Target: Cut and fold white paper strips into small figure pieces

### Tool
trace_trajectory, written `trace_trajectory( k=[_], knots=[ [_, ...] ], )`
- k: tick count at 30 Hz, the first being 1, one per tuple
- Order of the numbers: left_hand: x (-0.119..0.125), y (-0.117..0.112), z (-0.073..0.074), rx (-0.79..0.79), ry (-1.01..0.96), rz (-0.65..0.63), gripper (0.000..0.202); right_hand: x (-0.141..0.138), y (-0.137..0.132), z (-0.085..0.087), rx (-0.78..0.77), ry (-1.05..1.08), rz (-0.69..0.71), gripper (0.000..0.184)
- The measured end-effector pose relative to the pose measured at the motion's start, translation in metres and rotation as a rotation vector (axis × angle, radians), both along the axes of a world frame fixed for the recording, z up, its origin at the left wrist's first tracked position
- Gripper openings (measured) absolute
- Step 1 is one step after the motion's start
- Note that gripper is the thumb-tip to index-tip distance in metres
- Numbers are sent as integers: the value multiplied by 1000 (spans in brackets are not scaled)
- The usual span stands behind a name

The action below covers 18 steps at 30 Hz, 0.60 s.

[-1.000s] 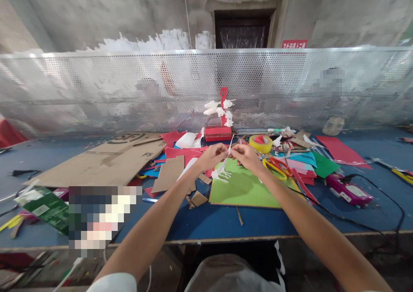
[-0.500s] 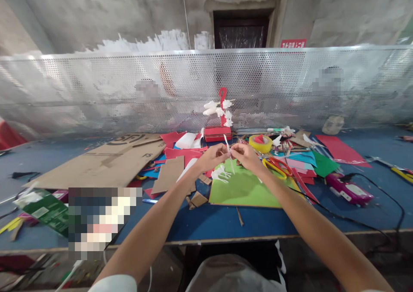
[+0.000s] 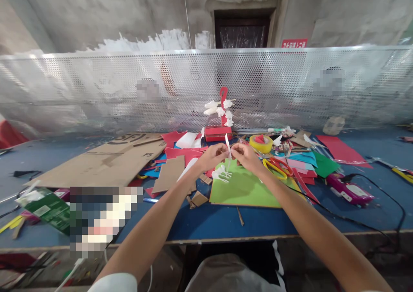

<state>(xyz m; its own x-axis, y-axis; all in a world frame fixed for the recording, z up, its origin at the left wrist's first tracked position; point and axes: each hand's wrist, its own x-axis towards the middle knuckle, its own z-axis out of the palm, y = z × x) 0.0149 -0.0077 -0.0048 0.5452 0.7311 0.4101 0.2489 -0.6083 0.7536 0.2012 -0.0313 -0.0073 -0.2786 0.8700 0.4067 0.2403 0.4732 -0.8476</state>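
My left hand (image 3: 215, 156) and my right hand (image 3: 244, 155) meet above a light green sheet (image 3: 248, 189). Between their fingertips is a thin white paper strip (image 3: 227, 142), upright, pinched from both sides. Just below my left hand, a white paper cut-out (image 3: 220, 173) with thin leg-like parts lies on the green sheet. Behind the hands stands a red base (image 3: 218, 133) with a red hooked upright (image 3: 223, 95) that carries white flower-like pieces (image 3: 227, 104).
A large cardboard sheet (image 3: 97, 163) covers the left of the table. Right of my hands lie a yellow tape roll (image 3: 260, 143), yellow-handled scissors (image 3: 274, 170) and coloured paper. Farther right is a purple corded device (image 3: 350, 189). A perforated metal screen (image 3: 180, 90) stands behind.
The white strip has turned slightly between my fingers and shows more of its flat side. Both hands stay in nearly the same place.
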Motion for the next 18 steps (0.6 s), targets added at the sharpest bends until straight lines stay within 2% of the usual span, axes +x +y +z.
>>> trace_trajectory(
  k=[8, 18],
  knots=[
    [1, -3, 2, 40, 36, 38, 18, 0, 0, -3, 77, -64, -18, 24],
    [0, -2, 2, 15, 3, 2, 9, -2, -2, -1, 48, -23, 10, 22]
  ],
)
